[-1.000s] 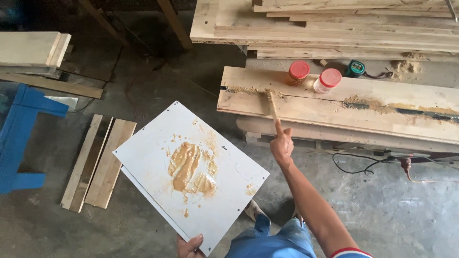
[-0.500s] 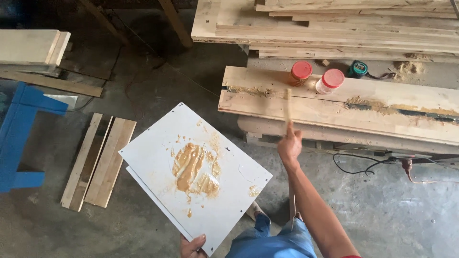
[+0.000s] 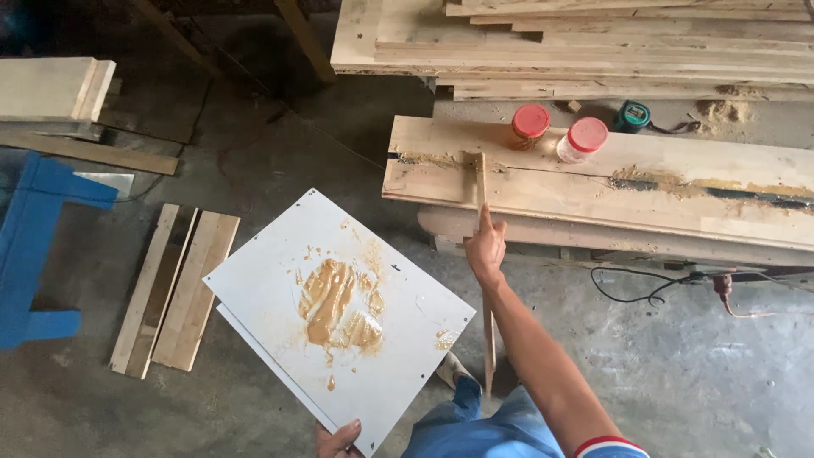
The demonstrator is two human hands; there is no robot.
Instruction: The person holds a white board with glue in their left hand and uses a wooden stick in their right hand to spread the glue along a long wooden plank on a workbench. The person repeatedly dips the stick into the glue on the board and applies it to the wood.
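Note:
My right hand [image 3: 485,247] grips a thin wooden stick [image 3: 480,180], index finger laid along it. The stick's tip rests on the putty-filled seam between two pale planks [image 3: 593,191] stacked in front of me. My left hand [image 3: 337,439] holds the lower corner of a white board [image 3: 280,280], tilted flat in the air. A smear of tan wood putty [image 3: 335,305] lies at the board's middle. Two jars with red lids, one [image 3: 530,127] and another [image 3: 583,140], stand on the far plank just right of the stick.
More planks [image 3: 593,51] are piled behind. A green tape measure [image 3: 632,117] and sawdust sit by the jars. Short boards [image 3: 174,288] lie on the concrete floor at left, beside a blue frame [image 3: 38,246]. A black cable [image 3: 644,288] runs under the plank stack.
My right hand swung the stick right along the seam, then back left to about its earlier spot. The white board stayed nearly still in my left hand.

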